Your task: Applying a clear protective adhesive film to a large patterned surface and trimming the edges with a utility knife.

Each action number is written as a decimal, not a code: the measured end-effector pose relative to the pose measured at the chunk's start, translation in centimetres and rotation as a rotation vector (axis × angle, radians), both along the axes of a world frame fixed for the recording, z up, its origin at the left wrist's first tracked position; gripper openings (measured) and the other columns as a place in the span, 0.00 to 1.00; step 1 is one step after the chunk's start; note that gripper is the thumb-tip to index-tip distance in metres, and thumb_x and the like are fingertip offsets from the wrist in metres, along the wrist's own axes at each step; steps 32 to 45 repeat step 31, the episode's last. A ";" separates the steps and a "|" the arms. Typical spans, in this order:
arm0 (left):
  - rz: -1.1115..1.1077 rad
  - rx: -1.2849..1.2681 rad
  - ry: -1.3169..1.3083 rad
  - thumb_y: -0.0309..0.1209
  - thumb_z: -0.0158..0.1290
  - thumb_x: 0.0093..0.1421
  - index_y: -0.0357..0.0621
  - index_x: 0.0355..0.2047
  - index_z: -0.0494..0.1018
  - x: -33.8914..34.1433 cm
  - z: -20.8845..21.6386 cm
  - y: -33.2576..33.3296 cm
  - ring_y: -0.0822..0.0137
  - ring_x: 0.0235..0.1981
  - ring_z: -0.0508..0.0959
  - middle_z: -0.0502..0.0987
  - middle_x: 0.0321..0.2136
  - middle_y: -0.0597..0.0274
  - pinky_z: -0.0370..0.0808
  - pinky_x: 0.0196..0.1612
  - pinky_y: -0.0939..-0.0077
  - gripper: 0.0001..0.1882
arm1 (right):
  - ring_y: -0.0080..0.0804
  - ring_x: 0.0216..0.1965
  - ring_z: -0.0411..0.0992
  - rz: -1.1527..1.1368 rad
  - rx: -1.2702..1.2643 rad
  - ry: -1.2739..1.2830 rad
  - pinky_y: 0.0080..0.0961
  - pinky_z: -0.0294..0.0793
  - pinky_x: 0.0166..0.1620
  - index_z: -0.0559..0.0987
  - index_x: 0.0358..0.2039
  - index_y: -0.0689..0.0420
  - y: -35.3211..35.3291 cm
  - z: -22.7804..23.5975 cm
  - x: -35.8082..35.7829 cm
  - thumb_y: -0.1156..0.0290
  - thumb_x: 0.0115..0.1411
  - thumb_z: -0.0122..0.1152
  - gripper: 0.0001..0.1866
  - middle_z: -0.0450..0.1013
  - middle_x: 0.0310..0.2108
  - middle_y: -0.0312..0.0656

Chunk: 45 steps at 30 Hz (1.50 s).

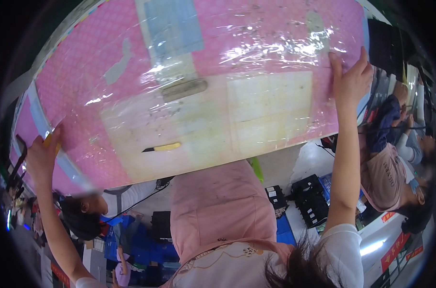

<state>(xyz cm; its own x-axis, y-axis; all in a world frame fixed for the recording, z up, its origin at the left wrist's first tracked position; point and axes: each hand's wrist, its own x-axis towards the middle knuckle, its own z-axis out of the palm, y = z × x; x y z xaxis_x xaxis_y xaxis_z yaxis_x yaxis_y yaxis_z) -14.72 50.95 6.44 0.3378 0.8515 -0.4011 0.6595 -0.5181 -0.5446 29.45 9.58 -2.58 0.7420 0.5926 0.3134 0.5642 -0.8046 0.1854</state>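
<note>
In front of me is a work table (256, 110) with a pink and cream top under shiny, wrinkled clear film. At its left side my left hand (41, 156) is closed around a small yellow object (48, 140), mostly hidden by the fingers, beside a pale blue strip (73, 170). My right hand (352, 84) lies at the table's right edge, thumb and forefinger spread apart on the film, holding nothing I can see. A yellow cutter knife (166, 147) with a black tip rests near the front edge, away from both hands.
A grey elongated oval mark or slot (184, 90) shows in the tabletop. A person (391, 177) sits close on the right, and another person's dark-haired head (83, 216) is at the lower left. Black trays (310, 201) stand below the right front edge.
</note>
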 end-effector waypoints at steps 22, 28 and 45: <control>0.031 -0.024 0.011 0.63 0.47 0.52 0.35 0.23 0.73 0.5 -0.4 0.4 0.44 0.28 0.78 0.75 0.21 0.42 0.72 0.32 0.56 0.36 | 0.42 0.65 0.47 1.003 -0.293 0.772 0.43 0.44 0.65 0.57 0.63 0.53 8.1 2.6 -9.3 0.39 0.54 0.39 0.41 0.51 0.64 0.41; 0.034 -0.013 0.031 0.63 0.48 0.51 0.35 0.22 0.72 -0.3 -0.5 0.5 0.44 0.28 0.78 0.75 0.21 0.42 0.71 0.31 0.55 0.35 | 0.41 0.64 0.50 1.455 -0.407 0.614 0.46 0.44 0.65 0.59 0.61 0.54 13.5 1.0 -7.9 0.36 0.52 0.31 0.44 0.54 0.63 0.40; 0.049 -0.038 0.030 0.64 0.48 0.51 0.36 0.22 0.72 -0.3 -0.5 0.7 0.44 0.29 0.78 0.75 0.22 0.41 0.71 0.32 0.54 0.35 | 0.40 0.64 0.51 1.506 -0.465 0.582 0.45 0.44 0.65 0.59 0.61 0.53 14.2 1.1 -7.6 0.35 0.51 0.32 0.44 0.54 0.63 0.38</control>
